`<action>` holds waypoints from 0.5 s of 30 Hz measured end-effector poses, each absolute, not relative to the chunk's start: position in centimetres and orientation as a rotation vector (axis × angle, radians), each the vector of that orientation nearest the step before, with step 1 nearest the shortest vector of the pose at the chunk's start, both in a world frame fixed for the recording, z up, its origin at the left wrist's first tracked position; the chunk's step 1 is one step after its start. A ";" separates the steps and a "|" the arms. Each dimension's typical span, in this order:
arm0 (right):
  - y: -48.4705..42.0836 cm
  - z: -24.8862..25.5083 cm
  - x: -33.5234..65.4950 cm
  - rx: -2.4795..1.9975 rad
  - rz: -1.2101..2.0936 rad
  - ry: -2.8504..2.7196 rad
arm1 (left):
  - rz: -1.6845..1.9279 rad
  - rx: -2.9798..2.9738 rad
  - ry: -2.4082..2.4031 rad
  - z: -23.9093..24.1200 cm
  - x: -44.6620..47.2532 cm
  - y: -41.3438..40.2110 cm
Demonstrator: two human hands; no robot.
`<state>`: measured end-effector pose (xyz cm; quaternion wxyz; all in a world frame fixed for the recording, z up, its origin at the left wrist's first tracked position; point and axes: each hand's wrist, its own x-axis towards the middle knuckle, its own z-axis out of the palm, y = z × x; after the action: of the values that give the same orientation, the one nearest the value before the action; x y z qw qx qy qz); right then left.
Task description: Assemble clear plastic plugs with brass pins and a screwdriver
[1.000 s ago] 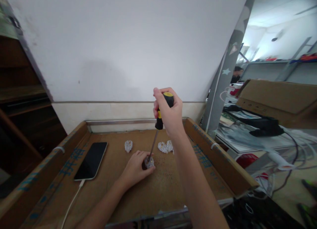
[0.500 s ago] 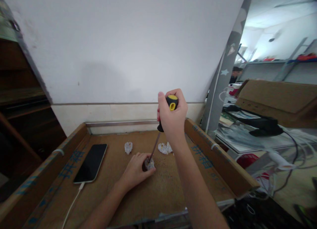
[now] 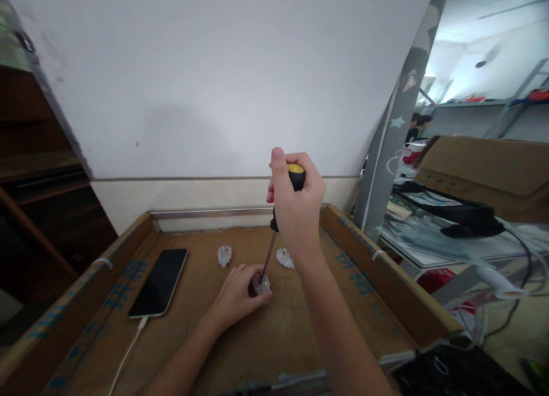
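My right hand [image 3: 297, 199] is wrapped round the black and yellow handle of a screwdriver [image 3: 269, 252], thumb raised along the handle's top. Its metal shaft slants down to a clear plastic plug [image 3: 265, 284] with brass-coloured parts, where the tip meets it. Fingers and thumb of my left hand [image 3: 241, 290] grip that plug against the cardboard. Another clear plug [image 3: 224, 256] lies behind my left hand. To the right of the shaft is a clear plug piece [image 3: 283, 258], partly covered by my right forearm.
The cardboard tray [image 3: 141, 227] has raised sides. A phone [image 3: 158, 283] lies at the left with a white cable [image 3: 124, 359] plugged in. White wall [image 3: 240, 87] rises behind. At the right stand a cluttered table and a cardboard box [image 3: 484, 173]; people are far behind.
My right hand has turned slightly on the screwdriver handle, hiding more of its yellow part. The left hand keeps its grip on the plug. The view has shifted a little.
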<state>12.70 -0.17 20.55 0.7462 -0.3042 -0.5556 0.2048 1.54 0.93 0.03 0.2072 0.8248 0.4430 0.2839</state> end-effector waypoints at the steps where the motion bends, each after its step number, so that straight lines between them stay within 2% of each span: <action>1: -0.6 20.3 12.3 -0.702 0.351 -1.166 | 0.792 2.301 1.226 0.0 1.5 1.0; 3: -1.4 19.9 11.7 -0.716 0.279 -1.194 | 0.813 2.311 1.207 -0.1 1.6 1.1; 7: -1.8 20.1 11.7 -0.641 0.371 -1.444 | 0.828 2.309 1.207 0.0 1.6 0.9; 12: -0.1 21.1 11.9 -0.439 0.839 -1.557 | 0.801 2.268 1.247 0.4 1.7 0.6; 13: 0.1 21.2 11.8 -0.457 0.848 -1.544 | 0.801 2.265 1.248 0.4 1.7 0.6; 15: 0.2 20.9 11.4 -0.550 0.644 -1.421 | 0.810 2.272 1.239 0.3 1.7 0.7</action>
<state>11.40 0.16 20.90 0.6771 -0.2448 -0.6321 0.2865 1.66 0.71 0.26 0.2134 0.8185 0.4466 0.2918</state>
